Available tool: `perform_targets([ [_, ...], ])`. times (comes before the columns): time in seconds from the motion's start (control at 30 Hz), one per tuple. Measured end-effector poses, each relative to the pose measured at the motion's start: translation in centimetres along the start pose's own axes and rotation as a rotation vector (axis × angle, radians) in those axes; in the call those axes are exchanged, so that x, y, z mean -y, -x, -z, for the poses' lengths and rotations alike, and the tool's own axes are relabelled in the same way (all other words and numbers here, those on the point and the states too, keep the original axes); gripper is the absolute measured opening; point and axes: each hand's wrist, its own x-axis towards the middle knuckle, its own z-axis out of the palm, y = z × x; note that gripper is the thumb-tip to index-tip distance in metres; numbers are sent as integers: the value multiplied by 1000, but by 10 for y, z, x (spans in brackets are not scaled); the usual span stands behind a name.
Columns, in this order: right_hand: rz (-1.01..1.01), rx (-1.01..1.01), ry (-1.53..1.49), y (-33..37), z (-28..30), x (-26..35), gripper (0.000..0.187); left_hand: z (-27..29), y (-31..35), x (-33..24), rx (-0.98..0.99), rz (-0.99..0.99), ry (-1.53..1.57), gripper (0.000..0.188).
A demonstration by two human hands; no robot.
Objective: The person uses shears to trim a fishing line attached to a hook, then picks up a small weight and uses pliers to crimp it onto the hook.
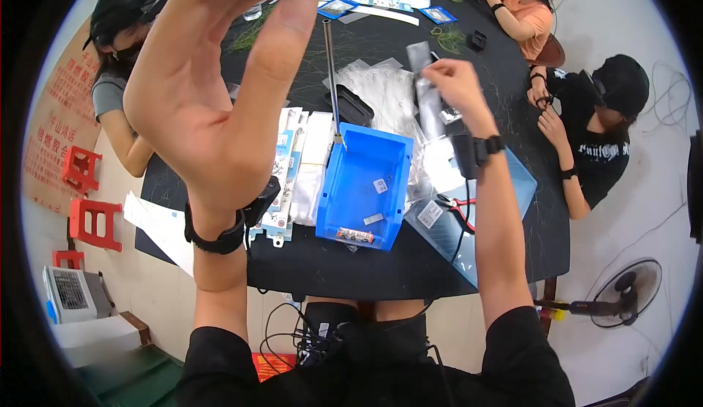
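Observation:
My left hand (220, 92) is raised very close to the view. Its thumb meets a bent finger at the top edge, where the fingertips are cut off, so anything pinched there is hidden. Farther right, my right hand (458, 88) pinches the edge of a long, narrow clear plastic bag (427, 96) above the table. Several flat clear bags (373, 88) lie beside it. Between my forearms is a blue plastic bin (359, 180) with a few small labels and a small clear packet (354, 236) inside. A thin metal rod (331, 70) stands at the bin's far corner.
Red-handled pliers (461, 206) lie on a translucent blue folder (505, 202) by my right forearm. Printed cards (282, 187) are left of the bin, near a black tray (350, 105). Green line (450, 39) lies on the black table (351, 279). Three other people sit around it.

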Motion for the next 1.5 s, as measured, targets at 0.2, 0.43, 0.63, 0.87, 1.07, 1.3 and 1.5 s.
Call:
perform_targets([
  [0.2, -69, 145, -206, 24, -41, -30, 28, -1, 2, 3, 30, 88, -20, 26],
  [0.43, -28, 263, -83, 65, -23, -6, 26, 3, 0, 4, 53, 77, -13, 27],
  [0.63, 29, 311, -201, 87, -26, -1, 31, 9, 2, 9, 97, 51, -36, 26],
  [0.87, -31, 436, -336, 94, -21, 1, 35, 8, -4, 3, 108, 46, -94, 26],
  [1.07, -48, 255, -374, 99, 5, -16, 30, -21, -5, -24, -170, 186, -84, 18],
  [1.3, -295, 116, 221, 109, 21, -52, 41, 19, 7, 12, 140, 71, -70, 27],
  [1.5, -266, 94, 396, 113, 8, -37, 50, 6, -11, -8, 148, 93, -89, 25],
])
